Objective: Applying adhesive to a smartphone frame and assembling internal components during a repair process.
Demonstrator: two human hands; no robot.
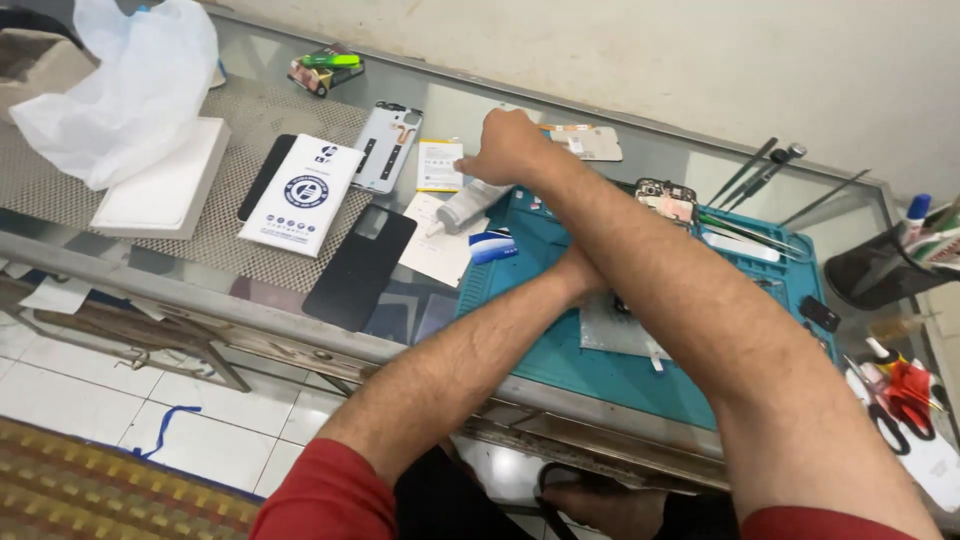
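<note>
My right arm crosses over my left and reaches to the far left of the teal work mat. My right hand is closed around the rear end of a grey-white glue tube, whose nozzle points left over a white paper sheet. My left hand lies on the mat, almost wholly hidden under my right forearm; only the wrist shows. It rests by a grey metal sheet. What it holds cannot be seen.
On the glass counter to the left lie a black phone back cover, a white flat box with a blue emblem, a grey phone frame, a yellow-white battery and a white plastic bag. Tweezers, a circuit board and red scissors lie on the right.
</note>
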